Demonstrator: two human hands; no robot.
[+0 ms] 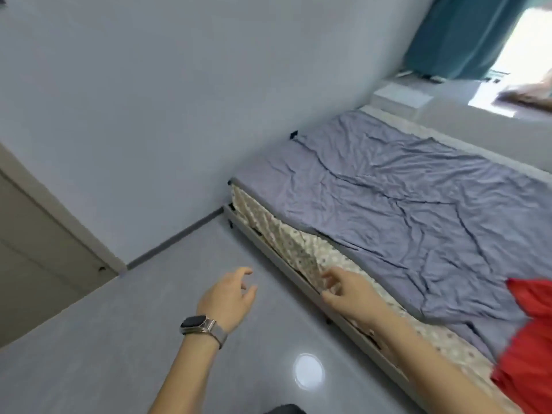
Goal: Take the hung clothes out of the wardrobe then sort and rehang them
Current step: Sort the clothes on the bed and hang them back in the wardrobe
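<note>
Both hands hang empty, the left hand and right hand with fingers loosely curled apart, while the red garment droops off the bed edge and may slide to the floor.

1. Both forearms are bare, with no sleeves in view.
2. The left wrist wears a smartwatch with a dark rectangular face in a silver case.
3. Its band is a silver-grey metal mesh.
4. The right wrist wears nothing.
</note>
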